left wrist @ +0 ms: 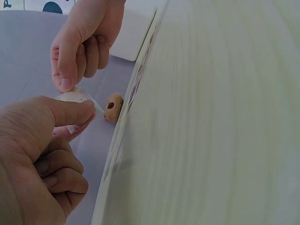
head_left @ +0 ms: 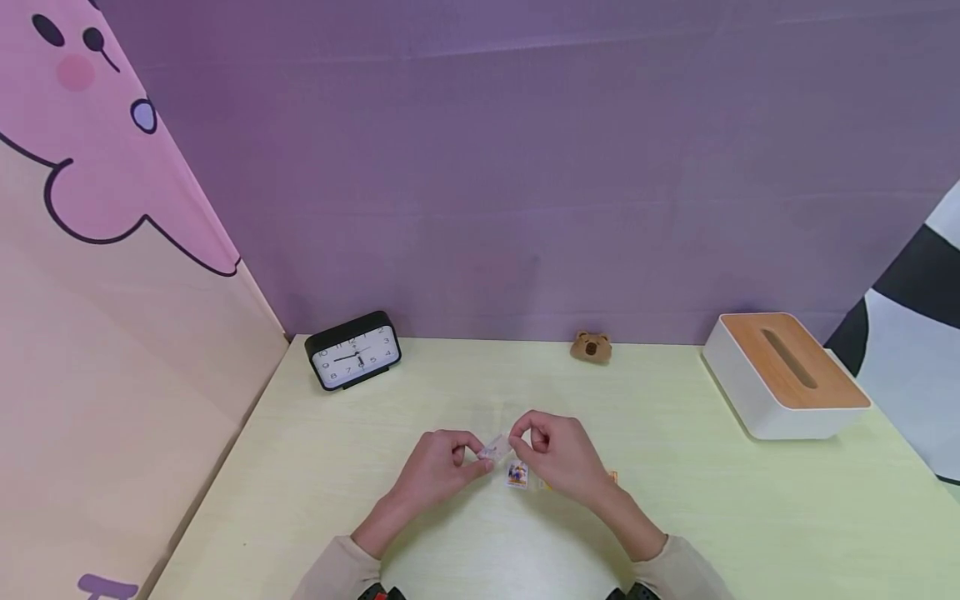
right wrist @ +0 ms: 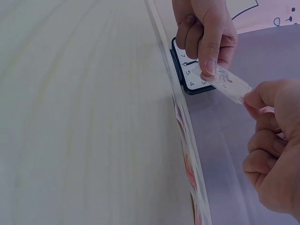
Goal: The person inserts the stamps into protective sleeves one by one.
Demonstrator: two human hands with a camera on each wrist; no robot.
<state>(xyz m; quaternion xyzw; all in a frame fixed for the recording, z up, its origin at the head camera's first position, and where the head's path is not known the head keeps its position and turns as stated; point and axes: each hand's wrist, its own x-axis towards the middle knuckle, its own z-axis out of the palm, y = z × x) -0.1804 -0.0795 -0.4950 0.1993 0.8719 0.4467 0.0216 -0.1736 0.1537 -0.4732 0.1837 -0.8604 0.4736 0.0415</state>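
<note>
Between my two hands is a small pale printed card (head_left: pixel 495 448) with clear plastic along its edges, like a sleeve. My left hand (head_left: pixel 441 467) pinches one end between thumb and index finger. The opposite end is pinched by my right hand (head_left: pixel 558 454). In the right wrist view the card (right wrist: pixel 229 84) is tilted, raised off the table. A small colourful picture card (head_left: pixel 517 474) lies flat just below it on the table. Orange-edged pieces (head_left: pixel 614 476) show beside my right forearm, mostly hidden by it.
A black-framed clock (head_left: pixel 356 354) stands at the back left of the pale table (head_left: pixel 300 483). At the back edge sits a small brown bear-face object (head_left: pixel 591 347). A white tissue box (head_left: pixel 780 408) with a wooden lid is at the right. Behind hangs a purple cloth (head_left: pixel 480 183).
</note>
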